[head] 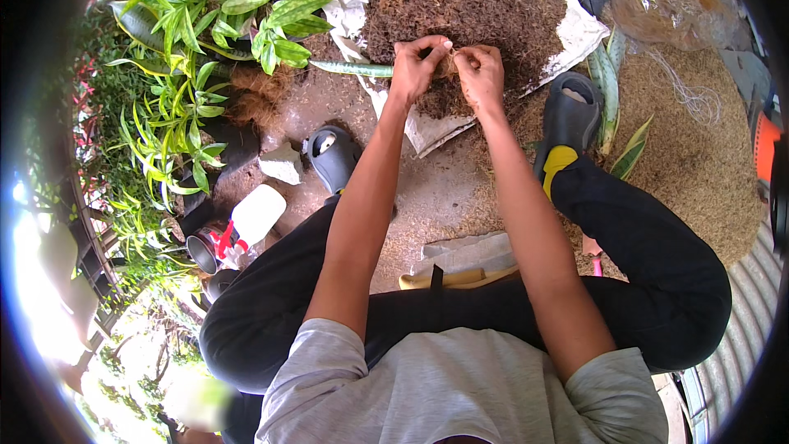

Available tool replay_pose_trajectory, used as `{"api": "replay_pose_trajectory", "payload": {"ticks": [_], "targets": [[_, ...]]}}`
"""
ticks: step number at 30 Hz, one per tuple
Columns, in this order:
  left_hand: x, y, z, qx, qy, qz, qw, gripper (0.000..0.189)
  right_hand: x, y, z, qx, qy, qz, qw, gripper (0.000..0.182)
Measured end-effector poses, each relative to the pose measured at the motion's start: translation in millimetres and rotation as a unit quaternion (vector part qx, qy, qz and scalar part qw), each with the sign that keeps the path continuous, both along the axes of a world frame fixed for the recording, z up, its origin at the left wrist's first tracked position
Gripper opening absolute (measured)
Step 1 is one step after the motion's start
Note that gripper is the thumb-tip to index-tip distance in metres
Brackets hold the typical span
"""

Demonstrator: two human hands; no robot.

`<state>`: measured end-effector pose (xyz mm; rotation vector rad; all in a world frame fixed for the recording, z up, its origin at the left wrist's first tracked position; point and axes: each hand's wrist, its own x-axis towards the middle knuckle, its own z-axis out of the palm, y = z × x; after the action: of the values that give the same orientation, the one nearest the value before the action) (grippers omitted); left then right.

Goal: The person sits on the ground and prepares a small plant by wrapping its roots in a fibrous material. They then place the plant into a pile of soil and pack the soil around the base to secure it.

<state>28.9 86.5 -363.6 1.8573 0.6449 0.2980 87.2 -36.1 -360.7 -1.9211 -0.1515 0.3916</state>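
Observation:
My left hand (418, 68) and my right hand (481, 77) meet over a heap of brown coir-like growing medium (468, 0). Finger and thumb of each pinch a small tuft of brown fibre (448, 65) between them, partly covered by the fingers. A mottled snake plant leaf (351, 68) extends leftward from behind my left hand. Whether its base joins the fibre cannot be seen. Beneath the heap lies a white plastic sack (582, 28), its edges spread out.
Potted leafy plants (185, 31) crowd the left, near loose coir fibre (259, 92). By my left shoe are a stone chunk (282, 163), a white spray bottle (259, 216) and a metal can (203, 251). At right, snake plant leaves (607, 92), white string (693, 92) and a clear plastic bag (672, 0) rest around husks (696, 166).

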Motion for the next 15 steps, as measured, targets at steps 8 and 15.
{"api": "replay_pose_trajectory", "payload": {"ticks": [8,15], "targets": [[0.3,3.7,-2.5,-0.019,0.011,-0.008,1.0,0.025,22.1,-11.8,18.5,-0.068,0.014,0.114,0.991,0.024],[1.9,2.3,-3.5,-0.027,0.006,0.001,1.0,0.026,11.9,-19.6,20.6,-0.166,-0.172,-0.025,0.971,0.016]]}}
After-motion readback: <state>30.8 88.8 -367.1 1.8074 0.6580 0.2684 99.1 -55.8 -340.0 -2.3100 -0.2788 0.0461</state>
